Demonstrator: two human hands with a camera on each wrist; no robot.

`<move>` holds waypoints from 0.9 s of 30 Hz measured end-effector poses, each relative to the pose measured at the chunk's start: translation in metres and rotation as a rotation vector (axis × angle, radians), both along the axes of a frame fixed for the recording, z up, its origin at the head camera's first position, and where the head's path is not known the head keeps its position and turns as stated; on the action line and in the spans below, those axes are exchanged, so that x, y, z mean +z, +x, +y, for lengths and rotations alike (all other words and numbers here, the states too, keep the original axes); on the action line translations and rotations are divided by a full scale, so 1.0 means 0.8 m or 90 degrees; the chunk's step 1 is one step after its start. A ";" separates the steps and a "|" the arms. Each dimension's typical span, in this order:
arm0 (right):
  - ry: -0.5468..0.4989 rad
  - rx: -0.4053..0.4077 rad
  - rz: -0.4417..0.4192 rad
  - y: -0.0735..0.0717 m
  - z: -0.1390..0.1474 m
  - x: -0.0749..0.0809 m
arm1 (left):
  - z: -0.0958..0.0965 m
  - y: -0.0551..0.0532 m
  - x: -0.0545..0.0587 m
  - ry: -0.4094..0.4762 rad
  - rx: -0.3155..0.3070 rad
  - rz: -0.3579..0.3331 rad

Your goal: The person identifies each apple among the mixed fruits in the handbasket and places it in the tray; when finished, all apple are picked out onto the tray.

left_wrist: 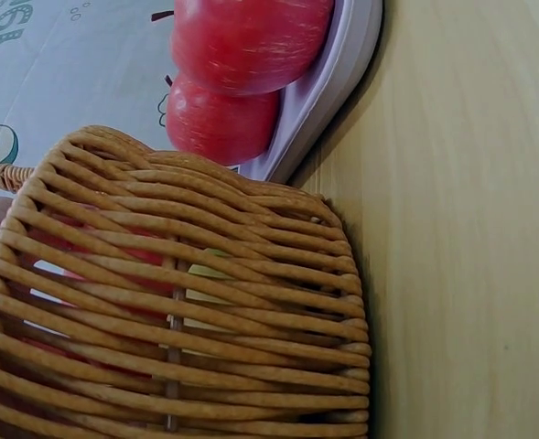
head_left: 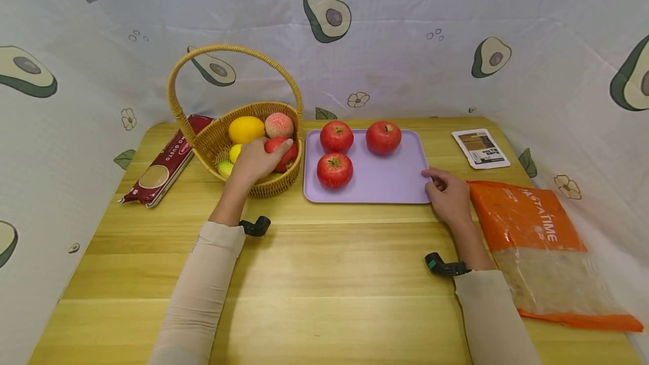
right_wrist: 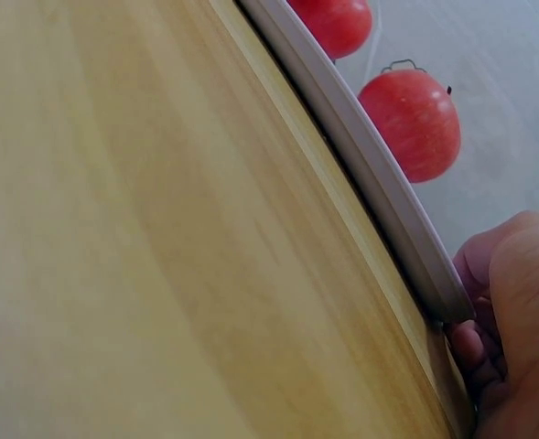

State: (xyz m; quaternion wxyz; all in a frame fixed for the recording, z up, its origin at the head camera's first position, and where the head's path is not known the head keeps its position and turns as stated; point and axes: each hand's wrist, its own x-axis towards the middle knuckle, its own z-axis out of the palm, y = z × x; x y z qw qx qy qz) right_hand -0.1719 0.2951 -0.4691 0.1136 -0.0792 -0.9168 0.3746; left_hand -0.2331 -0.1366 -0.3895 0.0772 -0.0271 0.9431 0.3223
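Note:
My left hand (head_left: 253, 162) reaches into a wicker basket (head_left: 213, 135) and grips a red apple (head_left: 287, 154) at its right side, thumb over the top. Around it in the basket lie a yellow lemon-like fruit (head_left: 246, 129), a pink peach (head_left: 279, 125) and partly hidden yellow and green fruit. The woven wall (left_wrist: 187, 302) hides most of this hand in the left wrist view. My right hand (head_left: 451, 199) pinches the right edge of a lilac tray (head_left: 390, 182). Three red apples stand on the tray: one at back left (head_left: 337, 137), one at back right (head_left: 383, 138), one at front left (head_left: 334, 171).
Left of the basket lies a dark red pasta packet (head_left: 164, 168). A small white-edged packet (head_left: 481, 148) lies at the back right. An orange and clear bag (head_left: 547, 246) lies beside my right forearm. The basket's tall handle (head_left: 233, 48) arches over the fruit.

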 end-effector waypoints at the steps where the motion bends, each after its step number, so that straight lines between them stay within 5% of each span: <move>1: 0.001 0.000 0.001 0.000 0.000 0.000 | 0.000 0.000 0.000 -0.001 0.000 -0.001; 16: -0.007 0.000 -0.003 0.002 -0.001 0.000 | 0.000 0.002 0.006 0.036 -0.017 0.005; 27: -0.009 0.001 -0.005 0.001 0.001 -0.001 | 0.002 0.004 0.003 0.057 -0.005 0.068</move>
